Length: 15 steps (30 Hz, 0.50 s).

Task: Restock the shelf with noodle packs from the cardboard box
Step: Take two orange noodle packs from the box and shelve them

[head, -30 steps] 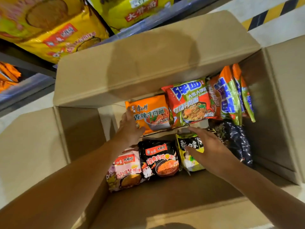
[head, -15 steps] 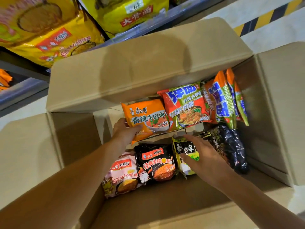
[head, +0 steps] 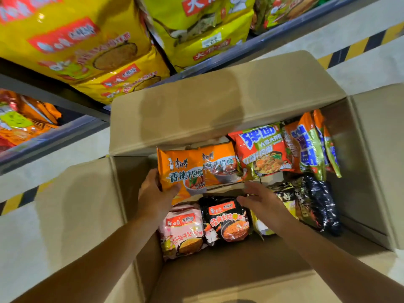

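An open cardboard box (head: 218, 110) lies below me with noodle packs inside. My left hand (head: 156, 196) grips the lower left corner of an orange noodle pack (head: 181, 171), lifted clear of a second orange pack (head: 220, 166) behind it. My right hand (head: 262, 204) hovers open, palm down, over a black noodle pack (head: 227, 219) and a yellow-black pack (head: 284, 193), holding nothing. A pink pack (head: 183, 230) lies at the near left. A red-green pack (head: 262, 149) leans at the far side of the box.
Several orange-blue packs (head: 310, 145) stand on edge at the box's far right, above a black crinkled pack (head: 317, 200). The grey shelf (head: 284, 29) ahead holds large yellow multipacks (head: 87, 44); orange packs (head: 24, 121) fill a lower tier at left. Box flaps (head: 72, 206) spread out sideways.
My left hand has raised the orange pack up and leftward, exposing a second orange pack behind it. My right hand has left the yellow-black pack and shifted left. The view has tilted toward the shelf.
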{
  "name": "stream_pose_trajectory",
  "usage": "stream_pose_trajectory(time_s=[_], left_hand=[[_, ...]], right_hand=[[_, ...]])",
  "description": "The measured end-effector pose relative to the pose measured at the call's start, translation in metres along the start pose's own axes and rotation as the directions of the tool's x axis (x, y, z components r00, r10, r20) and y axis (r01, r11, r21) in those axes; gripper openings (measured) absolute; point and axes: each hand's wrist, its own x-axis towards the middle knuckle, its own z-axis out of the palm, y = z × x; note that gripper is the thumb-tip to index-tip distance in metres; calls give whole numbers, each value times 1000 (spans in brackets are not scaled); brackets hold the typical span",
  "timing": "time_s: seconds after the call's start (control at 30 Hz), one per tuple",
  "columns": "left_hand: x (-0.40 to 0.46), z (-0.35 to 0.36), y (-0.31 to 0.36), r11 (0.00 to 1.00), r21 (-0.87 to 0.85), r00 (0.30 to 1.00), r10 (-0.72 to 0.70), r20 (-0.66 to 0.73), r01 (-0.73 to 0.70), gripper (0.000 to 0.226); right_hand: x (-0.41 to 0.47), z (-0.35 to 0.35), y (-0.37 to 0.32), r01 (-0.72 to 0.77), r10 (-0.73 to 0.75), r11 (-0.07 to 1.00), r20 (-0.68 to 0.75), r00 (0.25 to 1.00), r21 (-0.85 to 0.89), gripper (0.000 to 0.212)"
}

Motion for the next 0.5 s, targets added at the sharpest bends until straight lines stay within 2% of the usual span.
stream_pose_trajectory(time_s=[0.1,0.13,0.2,0.23,0.27,0.33,0.43,0.47,0.5], left_hand=[[-2,-23,-12,994,64,995,87,-44,-84,37],[-1,-29,-16,992,60,993,111,-46,-108,38],[0,-39,-23,988,47,988,148,-31,-147,40],[2,-43,-26,986,41,987,161,-27,-159,40],[3,-45,-29,985,30,985,173,-24,-173,41],[7,-45,-36,981,7,981,194,-18,-194,41],[12,-40,-42,983,-46,984,179,-23,-180,41],[13,-39,-42,983,-60,984,174,-23,-175,41],[15,-37,-42,982,-68,984,178,-17,-179,41]], right_hand=[[25,25,-12,-140,140,963,14,990,229,53],[33,33,-14,-163,165,949,13,986,270,43],[50,46,-15,-184,198,939,-18,980,292,9],[59,53,-16,-203,224,932,-36,974,301,4],[69,59,-18,-241,268,914,-39,963,327,15],[97,71,-12,-305,347,854,-24,938,422,54],[161,88,33,-313,433,780,-107,895,542,110],[171,94,38,-333,471,760,-119,874,558,116],[168,98,29,-332,484,758,-143,863,561,110]])
